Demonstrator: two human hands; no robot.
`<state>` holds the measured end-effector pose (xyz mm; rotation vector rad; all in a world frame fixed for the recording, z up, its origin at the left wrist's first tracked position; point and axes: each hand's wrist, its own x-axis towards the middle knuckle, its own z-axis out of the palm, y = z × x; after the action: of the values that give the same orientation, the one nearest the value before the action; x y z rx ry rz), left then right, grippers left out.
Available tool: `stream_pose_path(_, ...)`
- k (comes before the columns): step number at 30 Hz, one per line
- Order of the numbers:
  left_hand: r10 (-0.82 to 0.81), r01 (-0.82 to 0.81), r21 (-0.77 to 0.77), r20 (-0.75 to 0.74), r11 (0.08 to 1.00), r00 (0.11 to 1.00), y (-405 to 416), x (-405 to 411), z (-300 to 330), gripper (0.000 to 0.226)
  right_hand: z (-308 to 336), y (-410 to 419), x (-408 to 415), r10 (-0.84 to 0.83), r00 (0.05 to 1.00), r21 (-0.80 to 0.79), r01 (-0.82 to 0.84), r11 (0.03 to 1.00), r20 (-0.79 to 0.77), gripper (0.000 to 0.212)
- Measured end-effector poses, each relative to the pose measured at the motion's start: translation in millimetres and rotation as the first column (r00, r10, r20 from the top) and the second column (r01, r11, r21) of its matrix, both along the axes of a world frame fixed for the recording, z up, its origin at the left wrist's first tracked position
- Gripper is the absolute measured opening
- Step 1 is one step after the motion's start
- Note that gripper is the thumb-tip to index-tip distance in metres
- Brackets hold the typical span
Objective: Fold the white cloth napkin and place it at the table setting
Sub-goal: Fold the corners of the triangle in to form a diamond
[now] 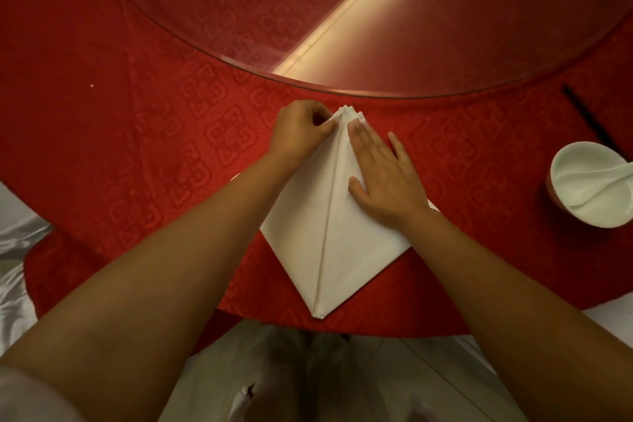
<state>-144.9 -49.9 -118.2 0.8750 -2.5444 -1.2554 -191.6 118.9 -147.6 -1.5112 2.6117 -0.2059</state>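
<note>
My left hand (301, 132) pinches the white cloth napkin (329, 233) at its far tip; my right hand (383, 175) presses flat, fingers spread, on it

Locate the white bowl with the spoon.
In the head view, the white bowl sits at the far right on the red tablecloth, right of the napkin, near the black chopsticks.
</note>
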Motion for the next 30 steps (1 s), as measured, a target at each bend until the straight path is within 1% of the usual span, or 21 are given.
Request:
stream_pose_path(3, 0.007, -0.008, -0.006, -0.026, 1.000, 1.000, 3, -3, -5, 0.011, 2, -1, 1, 0.005, 1.000, -0.006, -0.005, 1.000, 0.001, 0.072)
stream_pose_path(6, 0.016, -0.017, -0.014, -0.084, 1.000, 0.996, 6, -1, -5, 0.013, 3, -1, 1, 0.012, 1.000, -0.004, -0.012, 1.000, 0.001, 0.071)
stream_pose_path(8, 0.088, -0.100, -0.068, -0.168, 0.993, 0.982, 6, 5, -2, 0.023, 3, -1, 1, 0.015, 1.000, 0.004, -0.015, 1.000, 0.000, 0.070)
stream_pose_path(10, 0.197, -0.239, -0.116, -0.288, 0.964, 0.937, 7, 21, 6, 0.034, 3, 0, 1, 0.019, 1.000, 0.010, -0.019, 1.000, -0.002, 0.069)
stream_pose_path(11, 0.217, -0.274, -0.150, -0.312, 0.950, 0.925, 10, 33, 9, 0.039, 4, 0, 0, 0.021, 1.000, 0.013, -0.021, 1.000, -0.004, 0.069)
stream_pose_path(12, 0.201, -0.265, -0.204, -0.287, 0.942, 0.937, 13, 47, 10, 0.044, 4, 0, 0, 0.026, 1.000, 0.020, -0.026, 0.999, -0.007, 0.068)
stream_pose_path(13, 0.153, -0.210, -0.277, -0.215, 0.938, 0.965, 18, 63, 9, 0.050, 5, 0, 0, 0.032, 0.999, 0.031, -0.031, 0.999, -0.012, 0.067)
stream_pose_path(15, 0.028, -0.025, -0.418, 0.001, 0.908, 1.000, 30, 94, 3, 0.057, 7, 0, 0, 0.043, 0.999, 0.051, -0.042, 0.998, -0.024, 0.064)
stream_pose_path(17, -0.062, 0.151, -0.473, 0.198, 0.868, 0.978, 40, 116, -7, 0.061, 9, -2, 0, 0.068, 0.997, 0.059, -0.066, 0.996, -0.031, 0.063)
stream_pose_path(19, -0.116, 0.254, -0.482, 0.298, 0.839, 0.948, 46, 125, -20, 0.062, 12, -8, -1, 0.106, 0.994, 0.054, -0.105, 0.993, -0.032, 0.063)
stream_pose_path(22, -0.121, 0.300, -0.509, 0.355, 0.806, 0.927, 48, 126, -31, 0.062, 15, -19, -3, 0.165, 0.986, 0.048, -0.163, 0.985, -0.035, 0.062)
stream_pose_path(26, -0.114, 0.314, -0.528, 0.377, 0.789, 0.919, 48, 124, -36, 0.062, 8, -23, -3, 0.240, 0.971, 0.077, -0.238, 0.968, -0.022, 0.059)
stream_pose_path(30, -0.076, 0.265, -0.514, 0.359, 0.816, 0.930, 53, 124, -32, 0.063, 4, -23, -4, 0.234, 0.971, 0.071, -0.231, 0.970, -0.041, 0.060)
